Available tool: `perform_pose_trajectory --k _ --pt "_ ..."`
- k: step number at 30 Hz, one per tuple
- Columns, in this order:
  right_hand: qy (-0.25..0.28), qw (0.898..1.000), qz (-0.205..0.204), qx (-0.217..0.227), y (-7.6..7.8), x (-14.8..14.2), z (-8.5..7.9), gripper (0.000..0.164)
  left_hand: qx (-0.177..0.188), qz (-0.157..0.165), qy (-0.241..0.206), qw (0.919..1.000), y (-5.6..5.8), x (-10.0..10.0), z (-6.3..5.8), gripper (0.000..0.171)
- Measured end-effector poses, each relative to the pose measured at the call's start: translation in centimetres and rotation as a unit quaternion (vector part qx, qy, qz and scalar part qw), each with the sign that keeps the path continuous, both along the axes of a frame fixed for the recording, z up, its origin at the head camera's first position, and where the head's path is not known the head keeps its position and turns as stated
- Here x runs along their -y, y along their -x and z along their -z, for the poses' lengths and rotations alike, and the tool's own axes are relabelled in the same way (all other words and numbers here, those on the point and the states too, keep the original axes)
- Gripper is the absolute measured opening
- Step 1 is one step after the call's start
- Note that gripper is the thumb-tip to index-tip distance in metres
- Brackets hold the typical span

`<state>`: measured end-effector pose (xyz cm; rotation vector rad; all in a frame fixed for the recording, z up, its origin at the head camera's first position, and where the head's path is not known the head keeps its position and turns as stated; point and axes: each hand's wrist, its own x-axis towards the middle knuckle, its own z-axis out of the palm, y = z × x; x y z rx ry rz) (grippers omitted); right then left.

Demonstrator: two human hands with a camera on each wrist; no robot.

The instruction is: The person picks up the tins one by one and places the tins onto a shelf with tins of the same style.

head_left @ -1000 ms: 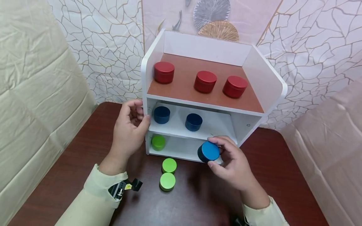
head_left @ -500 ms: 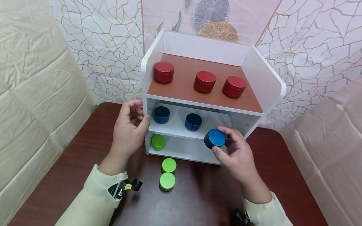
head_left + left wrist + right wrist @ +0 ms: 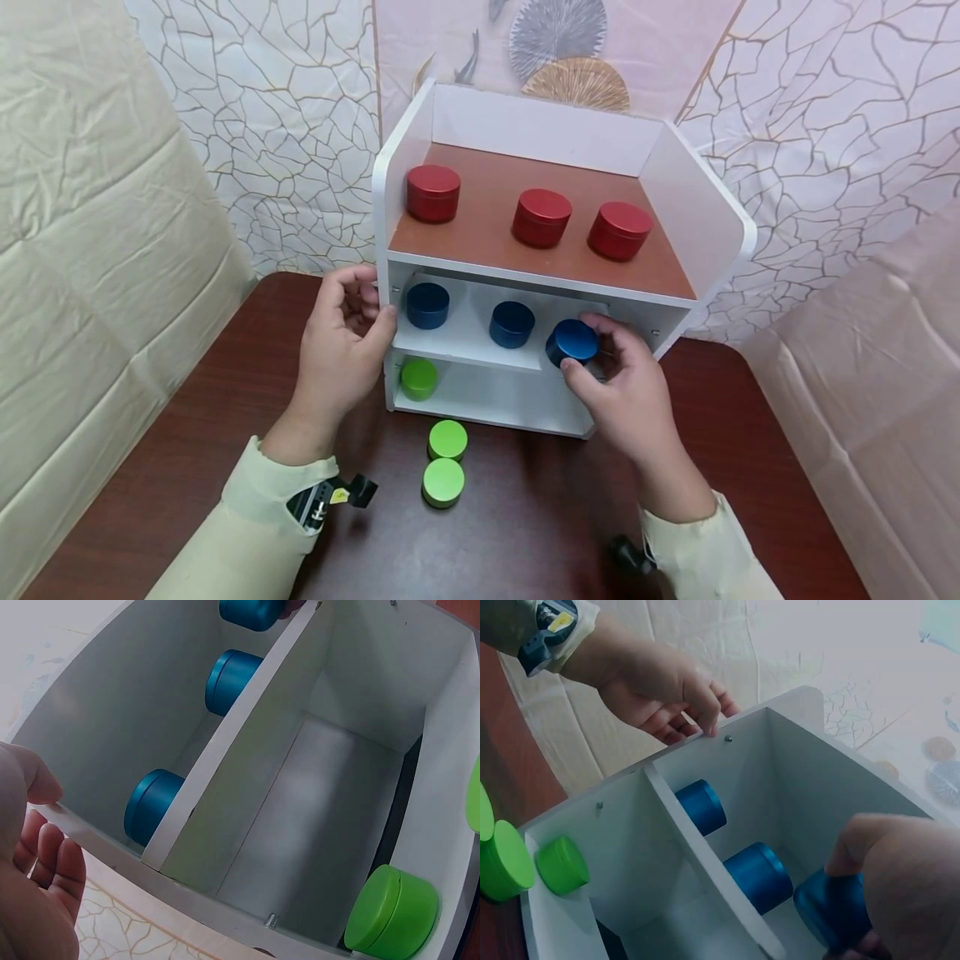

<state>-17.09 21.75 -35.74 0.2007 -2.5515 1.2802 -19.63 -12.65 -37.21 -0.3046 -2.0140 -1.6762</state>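
Note:
In the head view my right hand (image 3: 626,392) holds a blue round tin (image 3: 572,342) between thumb and fingers, at the right end of the white shelf unit's (image 3: 465,411) middle level. Two more blue tins, a left one (image 3: 427,306) and a middle one (image 3: 512,325), stand on that level. My left hand (image 3: 341,354) grips the unit's left side edge, thumb on the front edge and fingers bent along the outside. A green tin (image 3: 418,380) sits at the left of the bottom level. The right wrist view shows the held blue tin (image 3: 829,907) partly hidden by my hand.
Three red tins, one at left (image 3: 432,193), one near the centre (image 3: 542,217) and one at right (image 3: 619,231), stand on the brown top level. Two green tins (image 3: 447,439) (image 3: 443,482) touch each other on the dark table (image 3: 525,533) before the unit.
My right hand has carried the blue tin up and inward, from in front of the bottom level to the right end of the middle level. The left hand has stayed in place.

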Motion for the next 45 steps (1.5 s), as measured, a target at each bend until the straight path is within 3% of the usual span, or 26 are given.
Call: perform_pose_trajectory --k 9,22,45 --pt "-0.031 0.998 0.040 0.027 0.8 0.8 -1.2 0.069 -0.001 0.001 0.000 1.0000 0.0 0.0 0.1 0.044" --pt "-0.129 0.990 0.047 0.038 1.4 0.9 -1.3 0.074 -0.003 -0.001 0.001 1.0000 0.0 0.0 0.0 0.043" --pt "-0.155 0.985 0.033 0.073 1.5 1.1 -1.7 0.085 0.004 0.000 0.002 1.0000 0.0 0.0 0.0 0.043"
